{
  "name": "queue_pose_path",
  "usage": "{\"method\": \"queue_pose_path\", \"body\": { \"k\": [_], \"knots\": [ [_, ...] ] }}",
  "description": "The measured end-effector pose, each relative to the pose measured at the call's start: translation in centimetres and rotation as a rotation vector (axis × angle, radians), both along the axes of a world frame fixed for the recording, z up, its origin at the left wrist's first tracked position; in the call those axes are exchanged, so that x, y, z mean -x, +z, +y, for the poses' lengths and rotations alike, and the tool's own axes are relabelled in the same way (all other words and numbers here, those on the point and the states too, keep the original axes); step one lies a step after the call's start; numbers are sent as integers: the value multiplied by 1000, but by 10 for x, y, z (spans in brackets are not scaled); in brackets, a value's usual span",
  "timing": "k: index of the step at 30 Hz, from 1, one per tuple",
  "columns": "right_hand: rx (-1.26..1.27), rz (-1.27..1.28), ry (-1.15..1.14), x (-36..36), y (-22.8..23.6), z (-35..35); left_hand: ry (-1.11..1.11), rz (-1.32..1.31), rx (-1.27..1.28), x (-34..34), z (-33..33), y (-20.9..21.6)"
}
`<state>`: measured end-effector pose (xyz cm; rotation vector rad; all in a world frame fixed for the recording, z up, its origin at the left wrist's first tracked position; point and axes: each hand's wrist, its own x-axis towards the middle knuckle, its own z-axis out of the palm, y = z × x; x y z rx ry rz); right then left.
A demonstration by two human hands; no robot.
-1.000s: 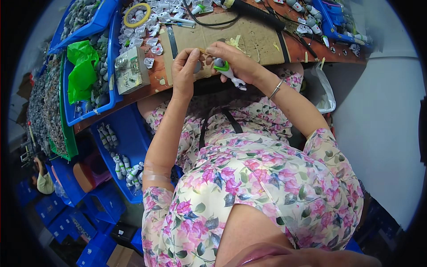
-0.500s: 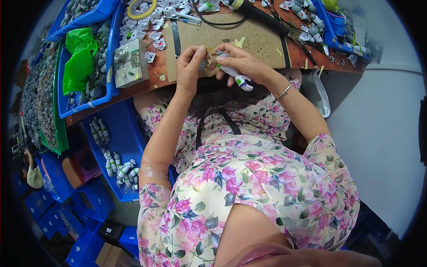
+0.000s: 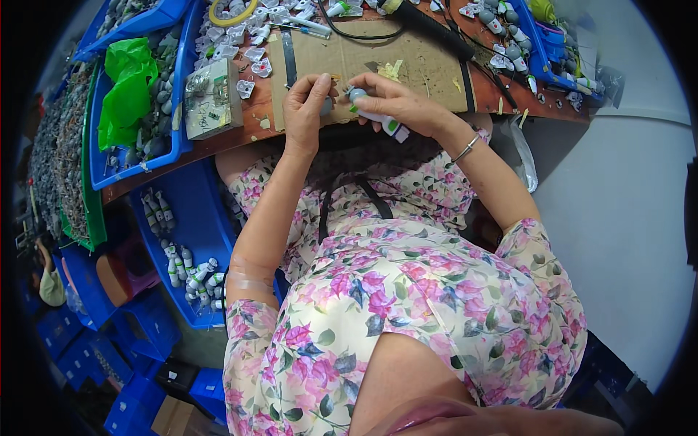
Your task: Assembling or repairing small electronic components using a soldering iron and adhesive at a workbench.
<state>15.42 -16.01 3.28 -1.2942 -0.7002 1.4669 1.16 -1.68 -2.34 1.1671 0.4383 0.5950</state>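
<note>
My right hand (image 3: pixel 408 106) is closed round a white toy limb (image 3: pixel 385 123) with green patches and dark bands. A grey rounded end (image 3: pixel 357 94) of the limb pokes out toward my left hand. My left hand (image 3: pixel 303 115) is closed with thumb and forefinger together, and a small grey rounded part (image 3: pixel 326 106) shows at its fingers. Its full shape is hidden. A short gap separates the two hands, both just above the near edge of a cardboard sheet (image 3: pixel 342 52).
A black-handled tool (image 3: pixel 436 33) with a cord lies across the cardboard. White shell pieces (image 3: pixel 254 54) crowd the back left, beside a small box (image 3: pixel 212 100). Blue trays of grey parts (image 3: pixel 178 149) stand left; finished-looking limbs (image 3: pixel 193 280) lie in a lower bin.
My right hand has turned the toy limb, so its grey end shows more and its white end is drawn in toward the palm. My left hand has shifted slightly left.
</note>
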Motion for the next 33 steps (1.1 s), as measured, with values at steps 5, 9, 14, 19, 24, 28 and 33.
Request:
{"method": "queue_pose_path", "body": {
  "k": [5, 9, 14, 19, 24, 28, 33],
  "knots": [
    [-162, -213, -71, 10, -7, 2, 13, -16, 19, 1, -1, 2],
    [-24, -141, -11, 0, -10, 1, 34, -2, 19, 2, -1, 4],
    [-89, -155, -32, 8, -12, 5, 16, 14, -6, 3, -1, 5],
    [-33, -56, -86, 13, -1, 11, 5, 18, -44, 5, -3, 2],
    [-35, 24, -144, 8, -8, 20, -16, 30, -48, 6, -4, -2],
    [-52, 65, -142, 3, -17, 22, 2, 52, -62, 6, -7, 0],
    [-59, 25, -132, -1, -18, 23, -30, 54, -64, 4, -6, 2]
  ]
}}
